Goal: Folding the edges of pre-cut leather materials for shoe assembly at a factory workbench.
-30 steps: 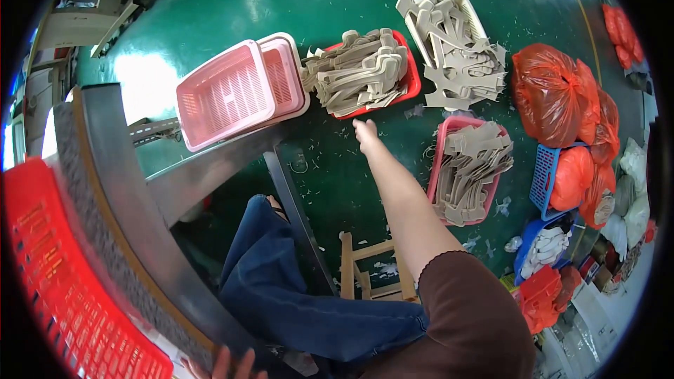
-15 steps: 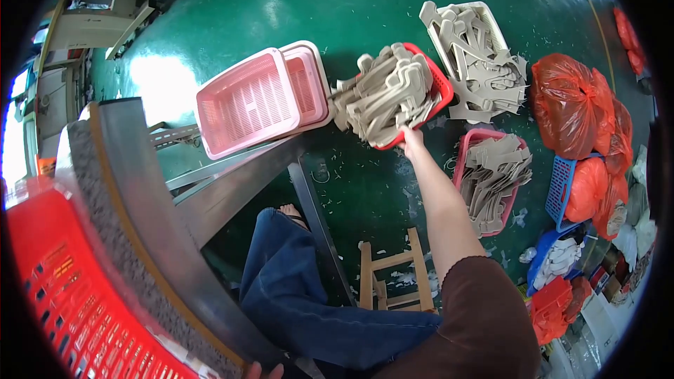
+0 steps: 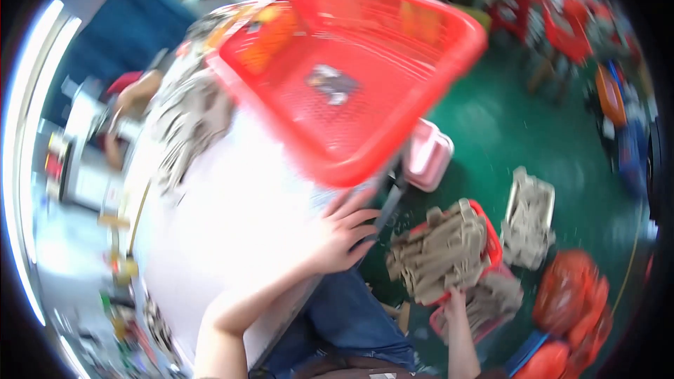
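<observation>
My right hand (image 3: 455, 300) grips the near rim of a red basket (image 3: 489, 228), low on the right. Flat grey-beige cut pieces (image 3: 439, 249) are heaped in this basket above its rim. My left hand (image 3: 344, 231) lies at the edge of the white table (image 3: 239, 231), fingers spread, holding nothing. Just beyond its fingertips a large red plastic basket (image 3: 351, 158) sits on the table. A small dark and silvery item (image 3: 333, 85), too blurred to name, is on that basket's floor.
More grey pieces (image 3: 193, 123) are piled on the table's left, near another person's arm (image 3: 140, 95). On the green floor are pink baskets (image 3: 427, 158), a pale basket (image 3: 530, 221) of pieces, a pink basket of pieces (image 3: 495, 302) and red plastic bags (image 3: 569, 291).
My view has swung up and left, bringing the tabletop into sight. The heaped red basket has come nearer and now partly covers the pink basket of pieces. My right hand keeps its rim.
</observation>
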`<state>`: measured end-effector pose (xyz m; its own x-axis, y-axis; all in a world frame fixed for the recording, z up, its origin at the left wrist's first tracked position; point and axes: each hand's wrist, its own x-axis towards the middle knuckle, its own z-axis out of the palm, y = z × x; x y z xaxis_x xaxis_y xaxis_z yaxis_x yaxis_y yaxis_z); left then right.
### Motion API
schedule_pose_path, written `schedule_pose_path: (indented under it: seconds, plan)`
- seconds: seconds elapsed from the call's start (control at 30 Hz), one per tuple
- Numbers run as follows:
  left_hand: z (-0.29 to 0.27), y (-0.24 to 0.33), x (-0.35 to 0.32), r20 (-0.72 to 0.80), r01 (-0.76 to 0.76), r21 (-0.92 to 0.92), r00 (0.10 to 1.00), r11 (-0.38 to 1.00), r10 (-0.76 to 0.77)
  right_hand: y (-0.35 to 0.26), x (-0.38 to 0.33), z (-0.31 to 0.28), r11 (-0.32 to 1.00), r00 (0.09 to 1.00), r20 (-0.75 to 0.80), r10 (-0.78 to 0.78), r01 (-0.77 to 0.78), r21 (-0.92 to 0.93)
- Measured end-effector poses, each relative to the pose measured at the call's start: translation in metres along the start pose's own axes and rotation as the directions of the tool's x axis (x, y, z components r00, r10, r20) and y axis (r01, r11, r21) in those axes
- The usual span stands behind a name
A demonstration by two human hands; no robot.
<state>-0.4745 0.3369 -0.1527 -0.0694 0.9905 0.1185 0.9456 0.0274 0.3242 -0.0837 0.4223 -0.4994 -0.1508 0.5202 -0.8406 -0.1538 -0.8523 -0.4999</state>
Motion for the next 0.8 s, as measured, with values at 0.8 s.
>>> schedule_pose_path:
  seconds: [0.8]
  plan:
    - [-0.049,0.091,-0.396,-0.572,0.462,-0.532,0.421,0.709,-0.704,-0.146,-0.418,0.252,0.663,0.727,0.667,0.162,0.421,-0.620]
